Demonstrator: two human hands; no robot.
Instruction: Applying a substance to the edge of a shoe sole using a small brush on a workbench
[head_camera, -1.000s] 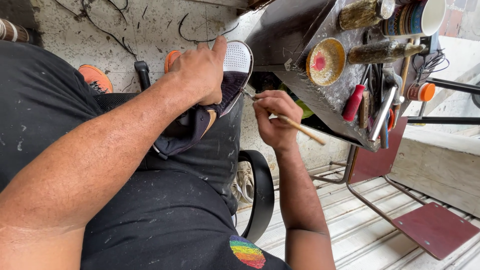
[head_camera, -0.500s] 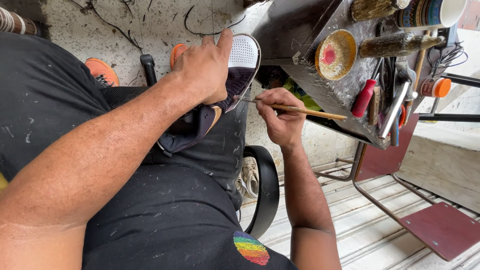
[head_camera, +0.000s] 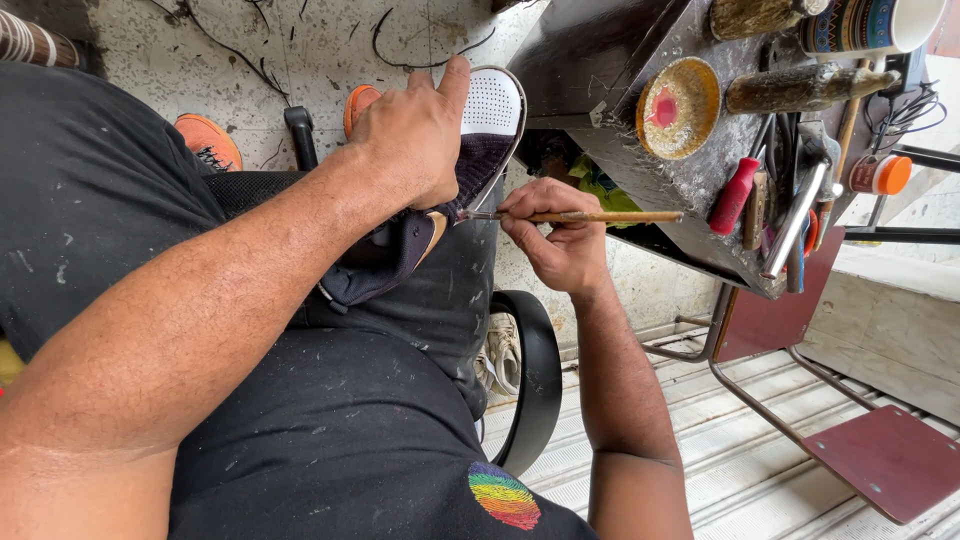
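My left hand grips a dark sneaker with a white dotted sole, pressing it against my lap. My right hand holds a thin wooden-handled brush level, its tip touching the seam where the sneaker's upper meets the sole. Just right of the hands, on a dirty metal work stand, sits a shallow yellow dish with a red smear inside.
On the stand lie a red-handled tool, metal tools, a small orange-capped jar and a patterned cup. A black round stool edge curves under my knee. Orange shoes rest on the concrete floor.
My right hand has swung the brush from the dish side to level, with its tip now at the sneaker's sole seam. The left hand keeps hold of the sneaker.
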